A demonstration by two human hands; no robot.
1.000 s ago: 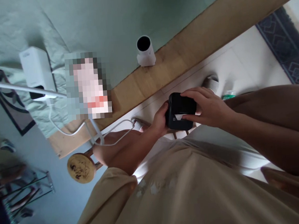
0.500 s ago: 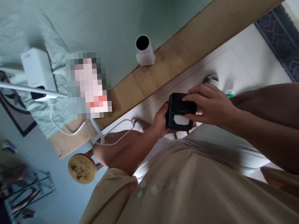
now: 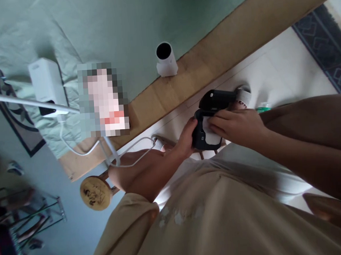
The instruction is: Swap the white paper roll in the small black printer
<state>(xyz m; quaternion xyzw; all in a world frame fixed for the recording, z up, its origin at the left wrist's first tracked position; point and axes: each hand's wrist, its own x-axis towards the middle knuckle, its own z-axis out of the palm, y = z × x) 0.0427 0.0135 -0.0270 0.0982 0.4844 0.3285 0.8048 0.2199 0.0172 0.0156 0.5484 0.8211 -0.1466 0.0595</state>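
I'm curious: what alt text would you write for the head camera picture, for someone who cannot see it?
Two bare hands hold a small black case with its lid open: the left hand grips its side, the right hand presses on the white inside. Beyond lie a green sheet, a white cylinder and a white box.

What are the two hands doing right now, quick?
Left hand: closed on the side of the black case.
Right hand: fingers pressing the white thing inside the open case.

Dim, soft daylight, blurred edges
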